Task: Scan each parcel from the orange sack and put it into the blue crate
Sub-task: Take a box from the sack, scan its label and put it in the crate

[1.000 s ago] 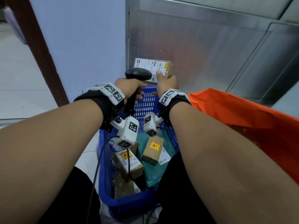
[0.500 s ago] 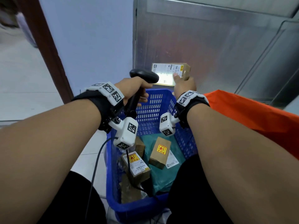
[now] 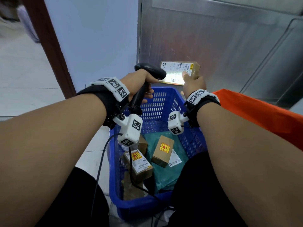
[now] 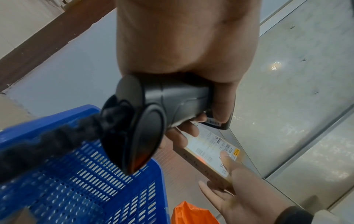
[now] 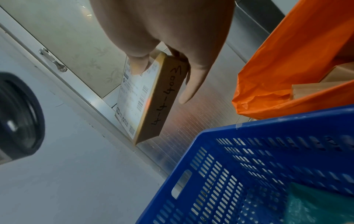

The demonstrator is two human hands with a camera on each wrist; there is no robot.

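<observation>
My right hand pinches a flat cardboard parcel with a white label, thumb on the label, held up beyond the far rim of the blue crate. My left hand grips a black barcode scanner whose head points at the label. In the right wrist view the parcel shows handwriting on its edge and an orange glow on the label. The left wrist view shows the scanner handle and the parcel. The orange sack lies to the right.
Several small brown boxes and a teal mailer lie in the crate. The scanner's black cable hangs over the crate's near left. A metal panel wall stands close behind; more boxes show inside the sack.
My right hand has carried the parcel a little to the right and tilted its label toward the scanner. The scanner head stays aimed at it.
</observation>
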